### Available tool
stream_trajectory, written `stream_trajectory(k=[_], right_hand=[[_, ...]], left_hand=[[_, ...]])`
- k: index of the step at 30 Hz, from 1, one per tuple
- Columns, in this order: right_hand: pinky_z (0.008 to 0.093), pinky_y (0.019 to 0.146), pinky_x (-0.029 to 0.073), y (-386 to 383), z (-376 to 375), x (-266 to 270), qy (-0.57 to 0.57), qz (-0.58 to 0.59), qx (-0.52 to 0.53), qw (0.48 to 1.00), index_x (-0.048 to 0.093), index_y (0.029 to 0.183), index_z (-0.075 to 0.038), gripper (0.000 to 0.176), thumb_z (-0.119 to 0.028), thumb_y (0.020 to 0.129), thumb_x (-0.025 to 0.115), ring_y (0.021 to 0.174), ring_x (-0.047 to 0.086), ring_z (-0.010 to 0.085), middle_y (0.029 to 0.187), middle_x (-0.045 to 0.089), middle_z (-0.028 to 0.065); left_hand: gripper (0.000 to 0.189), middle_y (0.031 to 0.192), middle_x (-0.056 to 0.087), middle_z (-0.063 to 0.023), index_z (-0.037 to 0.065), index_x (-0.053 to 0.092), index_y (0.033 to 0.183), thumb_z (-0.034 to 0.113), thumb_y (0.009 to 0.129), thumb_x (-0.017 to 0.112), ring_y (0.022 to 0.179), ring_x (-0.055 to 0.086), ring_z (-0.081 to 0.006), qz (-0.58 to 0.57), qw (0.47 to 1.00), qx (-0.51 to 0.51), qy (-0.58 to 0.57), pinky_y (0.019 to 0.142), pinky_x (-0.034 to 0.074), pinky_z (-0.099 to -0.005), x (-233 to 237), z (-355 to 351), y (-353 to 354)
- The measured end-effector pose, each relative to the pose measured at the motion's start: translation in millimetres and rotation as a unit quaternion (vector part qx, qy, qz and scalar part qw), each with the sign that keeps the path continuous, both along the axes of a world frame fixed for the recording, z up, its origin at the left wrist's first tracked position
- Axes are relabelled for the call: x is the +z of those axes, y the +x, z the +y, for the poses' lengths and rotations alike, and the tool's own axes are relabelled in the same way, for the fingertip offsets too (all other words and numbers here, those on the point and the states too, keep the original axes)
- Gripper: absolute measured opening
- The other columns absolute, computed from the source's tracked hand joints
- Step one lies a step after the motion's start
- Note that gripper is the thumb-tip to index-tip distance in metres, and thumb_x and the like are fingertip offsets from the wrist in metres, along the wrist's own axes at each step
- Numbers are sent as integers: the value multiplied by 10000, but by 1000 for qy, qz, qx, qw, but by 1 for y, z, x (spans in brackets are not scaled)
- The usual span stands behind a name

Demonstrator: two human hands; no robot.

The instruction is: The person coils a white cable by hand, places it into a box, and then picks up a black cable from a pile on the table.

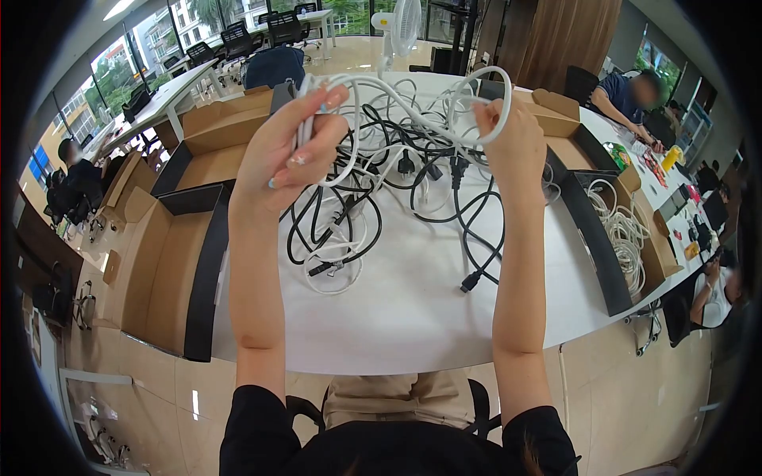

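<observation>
My left hand (298,143) is closed around several loops of a white cable (397,94), raised above the table. A stretch of the same cable runs across to my right hand (512,131), whose fingers are closed on it where it bends into a large loop. Below and beyond both hands lies a tangled pile of black cables (381,131) and white cables. A black plug (406,163) shows in the middle of the pile. One black cable with a connector end (471,281) reaches toward the near side of the table.
Open cardboard boxes flank the white table (397,317): a near-left box (171,270), a far-left box (210,151) and a far-right box (567,143). Coiled white cables (623,238) fill the near-right box (591,246). A person (623,99) sits at the right; a white fan (405,28) stands behind.
</observation>
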State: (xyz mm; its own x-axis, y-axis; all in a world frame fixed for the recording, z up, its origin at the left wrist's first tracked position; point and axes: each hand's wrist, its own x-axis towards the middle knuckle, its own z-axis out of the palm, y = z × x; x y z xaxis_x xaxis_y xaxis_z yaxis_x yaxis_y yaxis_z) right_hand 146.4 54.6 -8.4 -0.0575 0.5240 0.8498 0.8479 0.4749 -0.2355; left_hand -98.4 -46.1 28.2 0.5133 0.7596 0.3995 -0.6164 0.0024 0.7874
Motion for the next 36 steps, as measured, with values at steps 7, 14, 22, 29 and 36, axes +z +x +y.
stream_trajectory(k=[7,14,22,29,36], right_hand=[[393,662,460,-7,-4,0,-202,8,134,970,499,1034,-43,374,-176,734,680,754,604,333,795,619,166],[345,724,465,9,20,-6,44,16,312,949,529,1074,-32,345,-23,732,570,802,607,292,838,624,143],[207,572,428,78,-24,34,-195,94,85,973,637,870,-16,248,6,786,405,658,543,74,753,623,61],[277,722,496,53,-38,46,-19,223,351,909,576,1160,-72,334,-110,829,580,807,612,130,1028,623,118],[264,756,475,27,-26,29,-227,-41,468,853,625,1086,-42,291,-71,798,596,830,620,158,1006,653,93]], left_hand=[[213,499,382,6,64,406,939,259,972,327,284,255,-18,26,999,20,11,260,197,-145,0,1,-5],[237,533,476,-24,57,470,904,261,953,361,306,274,-6,302,944,99,92,286,228,-147,1,-10,-4],[234,541,492,-48,25,468,870,243,931,410,294,298,-13,375,921,29,105,270,214,-162,-5,-4,-32],[228,524,478,-65,18,445,861,232,937,417,313,310,-10,240,962,-32,129,263,199,-148,-21,12,-33],[185,573,503,-55,18,433,932,202,936,410,341,277,-3,273,951,-72,124,297,183,-156,-19,9,-2]])
